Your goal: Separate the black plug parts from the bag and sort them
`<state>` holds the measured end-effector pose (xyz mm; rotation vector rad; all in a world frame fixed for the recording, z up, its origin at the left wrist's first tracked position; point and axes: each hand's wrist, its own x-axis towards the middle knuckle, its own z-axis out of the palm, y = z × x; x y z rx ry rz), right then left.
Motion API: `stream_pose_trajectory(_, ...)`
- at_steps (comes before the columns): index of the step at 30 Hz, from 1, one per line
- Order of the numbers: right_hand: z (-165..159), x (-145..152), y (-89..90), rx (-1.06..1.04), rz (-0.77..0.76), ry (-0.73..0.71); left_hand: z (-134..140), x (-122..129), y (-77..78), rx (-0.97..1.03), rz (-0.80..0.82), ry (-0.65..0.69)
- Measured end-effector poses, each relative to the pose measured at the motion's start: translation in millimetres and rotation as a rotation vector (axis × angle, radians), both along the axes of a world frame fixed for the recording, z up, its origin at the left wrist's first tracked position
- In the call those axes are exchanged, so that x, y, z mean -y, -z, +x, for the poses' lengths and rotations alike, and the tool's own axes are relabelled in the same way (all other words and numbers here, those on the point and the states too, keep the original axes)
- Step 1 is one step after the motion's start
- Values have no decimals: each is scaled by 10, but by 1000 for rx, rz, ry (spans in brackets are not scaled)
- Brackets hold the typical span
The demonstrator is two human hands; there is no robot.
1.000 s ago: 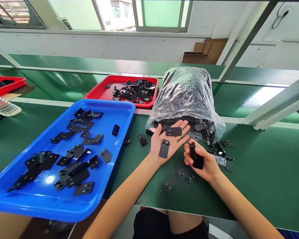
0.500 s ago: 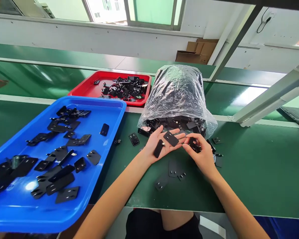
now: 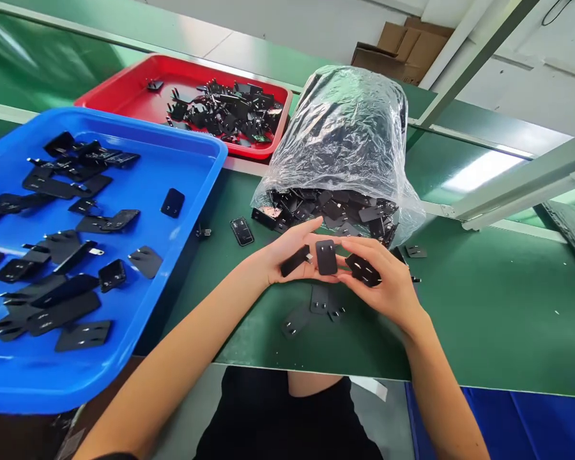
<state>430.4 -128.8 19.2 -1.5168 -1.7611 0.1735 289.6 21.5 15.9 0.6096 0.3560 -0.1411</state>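
My left hand (image 3: 291, 241), palm up, carries two black plastic pieces: a narrow one with a metal tab (image 3: 294, 261) near the thumb's base and a rounded plate with two small prongs (image 3: 326, 257) on the fingers. Against its fingertips is my right hand (image 3: 393, 276), closed with thumb and fingers around black pronged pieces (image 3: 363, 269); how many is unclear. Below the hands, a few black plates (image 3: 319, 299) lie on the green table (image 3: 483, 313). Just behind them, a clear plastic bag (image 3: 345, 134) opens toward me, full of similar black pieces (image 3: 335, 207).
A blue tray (image 3: 206, 153) with scattered black pieces stands at left, a red tray (image 3: 124, 83) heaped with pronged parts behind it. Loose parts, including a black rectangular piece (image 3: 242, 231), lie near the bag. A white metal post (image 3: 531, 179) slants at right; cardboard (image 3: 402, 54) stands behind.
The view has tilted down and shifted right. My right hand has come closer over my left fingers, and the plate on them has turned more upright.
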Motion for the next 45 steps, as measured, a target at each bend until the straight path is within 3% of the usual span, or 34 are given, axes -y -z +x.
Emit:
stream_pose_trajectory(4, 22, 18, -11, 38, -11, 14, -2, 45, 5, -55, 10, -27)
stream_pose_trajectory(11, -25, 1, 42, 106, -111, -59, 4, 57, 22, 30, 4, 29)
stream_pose_trajectory(18, -108, -37, 170, 127, -255, -69, 106, 168, 228, -83, 61, -23)
stream_pose_trajectory(20, -102, -57, 199, 65, -233, -5, 129, 162, 253, -96, 279, -54)
stream_pose_trajectory(22, -69, -81, 206, -71, -192, 86, 105, 144, 175, -115, 582, -100)
stream_pose_trajectory(24, -10, -103, 193, -354, -173, 170, 18, 165, -20, -146, 816, -171)
stream_pose_trajectory(26, 61, -120, 170, -794, -164, 189, -127, 272, -281, -154, 1071, -203)
stream_pose_trajectory(27, 97, -125, 156, -1034, -154, 168, -216, 364, -406, -146, 1362, -170)
stream_pose_trajectory(28, 131, -126, 140, -1256, -144, 133, -311, 477, -508, -115, 1641, -49)
stream_pose_trajectory(30, 184, -116, 108, -1587, -140, 64, -511, 745, -602, -32, 2011, 192)
stream_pose_trajectory(32, 210, -92, 78, -1777, -169, 49, -712, 1014, -521, -31, 2250, 336)
stream_pose_trajectory(34, 204, -64, 61, -1884, -203, 71, -901, 1226, -306, -110, 2365, 375)
stream_pose_trajectory(37, 143, -51, 76, -1954, -246, 110, -1146, 1396, 49, -163, 2431, 288)
stream_pose_trajectory(39, 78, -66, 106, -1955, -272, 120, -1281, 1420, 179, -221, 2400, 121)
stream_pose_trajectory(42, -32, -107, 162, -1919, -354, 87, -1481, 1327, 148, -309, 2254, -250)
stream_pose_trajectory(45, -149, -145, 212, -1860, -507, -11, -1760, 1067, -48, -461, 2134, -540)
